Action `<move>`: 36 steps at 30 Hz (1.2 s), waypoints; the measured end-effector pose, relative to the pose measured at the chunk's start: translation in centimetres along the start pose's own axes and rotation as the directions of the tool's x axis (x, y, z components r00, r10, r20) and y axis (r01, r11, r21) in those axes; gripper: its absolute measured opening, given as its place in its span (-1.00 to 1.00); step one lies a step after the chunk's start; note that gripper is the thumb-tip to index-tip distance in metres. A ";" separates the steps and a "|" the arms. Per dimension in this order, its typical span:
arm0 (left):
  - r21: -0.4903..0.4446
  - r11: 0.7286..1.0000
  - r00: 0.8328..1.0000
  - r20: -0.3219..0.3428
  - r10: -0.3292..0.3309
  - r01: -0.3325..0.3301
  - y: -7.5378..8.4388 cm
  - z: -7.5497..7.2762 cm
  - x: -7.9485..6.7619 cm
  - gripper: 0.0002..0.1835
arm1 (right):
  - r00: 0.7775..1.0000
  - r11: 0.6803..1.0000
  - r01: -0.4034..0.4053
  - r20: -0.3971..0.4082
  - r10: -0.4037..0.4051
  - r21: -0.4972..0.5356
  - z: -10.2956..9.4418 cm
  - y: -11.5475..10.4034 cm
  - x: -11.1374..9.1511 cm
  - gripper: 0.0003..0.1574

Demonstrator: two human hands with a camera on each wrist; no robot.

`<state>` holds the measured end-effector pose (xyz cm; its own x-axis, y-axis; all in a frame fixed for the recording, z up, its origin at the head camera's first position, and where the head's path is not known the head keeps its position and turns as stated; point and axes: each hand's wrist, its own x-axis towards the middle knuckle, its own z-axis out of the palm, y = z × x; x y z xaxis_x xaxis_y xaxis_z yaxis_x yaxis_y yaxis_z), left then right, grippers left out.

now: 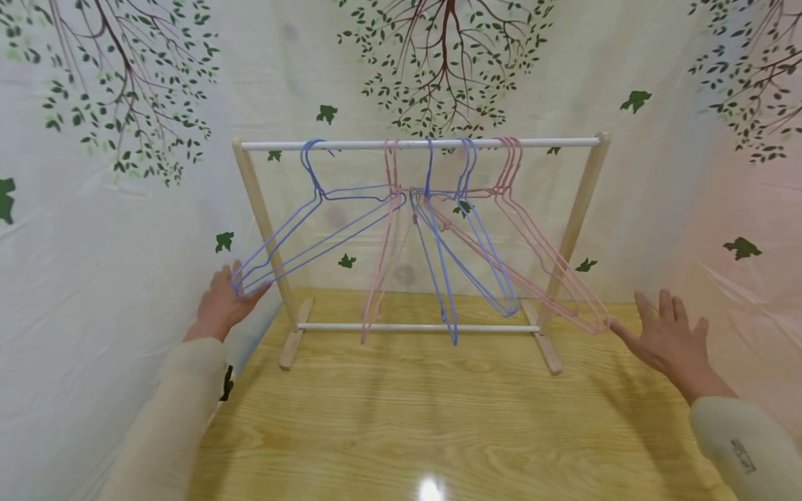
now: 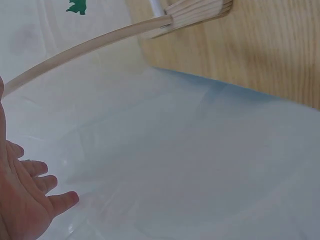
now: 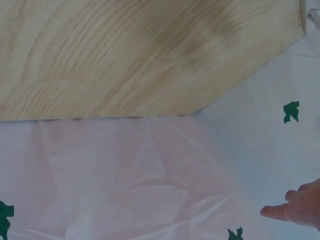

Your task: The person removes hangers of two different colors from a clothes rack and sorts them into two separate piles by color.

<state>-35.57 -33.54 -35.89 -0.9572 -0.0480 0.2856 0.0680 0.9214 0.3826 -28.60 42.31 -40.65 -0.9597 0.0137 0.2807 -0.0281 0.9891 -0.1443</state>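
Note:
Blue wire hangers hang at the left of the rack. My left hand is at their outer ends, thumb and fingers spread apart around the wire. Pink hangers are bunched at the right of the rack. The thumb tip of my right hand is right at their outer corner, its other fingers raised and spread. The left wrist view shows the left hand with extended fingers; the right wrist view shows only part of the right hand. Neither wrist view shows the hangers.
The rack has a white top rod, wooden posts and a lower bar. Between the outer groups hang pink hangers and blue hangers. It stands on a wood-grain table before a leaf-printed curtain.

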 end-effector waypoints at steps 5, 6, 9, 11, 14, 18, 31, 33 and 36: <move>0.073 0.992 0.995 -0.010 0.101 -0.100 0.2 -1.6 1.1 0.04 | 1.000 1.000 0.000 -0.026 0.000 -0.004 -0.8 -0.5 0.5 0.20; 0.077 0.992 0.995 -0.001 0.100 -0.100 0.3 -1.9 1.4 0.05 | 1.000 1.000 -0.001 -0.029 0.001 -0.001 -1.0 -0.6 0.5 0.21; 0.059 0.995 0.996 0.047 0.073 -0.076 0.9 -3.0 2.2 0.11 | 0.999 1.000 -0.003 -0.035 0.003 0.005 -1.6 -0.9 0.7 0.22; 0.051 0.997 0.996 0.063 0.057 -0.061 1.3 -3.7 2.7 0.13 | 0.999 1.000 0.001 -0.041 -0.001 0.007 -2.0 -1.0 0.9 0.22; 0.049 0.998 0.996 0.084 0.033 -0.037 2.1 -4.7 3.1 0.15 | 0.999 1.000 0.010 -0.049 -0.010 0.008 -2.7 -1.2 1.1 0.21; 0.035 0.999 0.994 0.108 0.015 -0.019 3.3 -5.6 3.5 0.17 | 0.998 1.000 0.017 -0.053 -0.017 0.009 -3.7 -1.7 1.7 0.21; -0.012 1.000 0.995 0.100 0.019 -0.018 6.5 -4.8 4.7 0.16 | 0.997 0.999 0.040 -0.066 -0.039 0.012 -6.9 -4.8 3.3 0.18; -0.017 1.000 0.996 0.091 0.020 -0.018 6.6 -4.6 4.8 0.15 | 0.997 0.999 0.044 -0.066 -0.043 0.019 -7.4 -5.2 3.5 0.17; -0.040 0.999 0.996 0.084 0.008 -0.004 6.6 -4.3 4.9 0.11 | 0.997 0.998 0.047 -0.066 -0.045 0.036 -8.2 -5.7 3.6 0.16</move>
<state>-38.61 -29.37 -28.23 -0.9769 -0.0081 0.2133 0.0833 0.9054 0.4162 -29.57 37.92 -31.02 -0.9369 -0.0211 0.3489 -0.0837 0.9827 -0.1654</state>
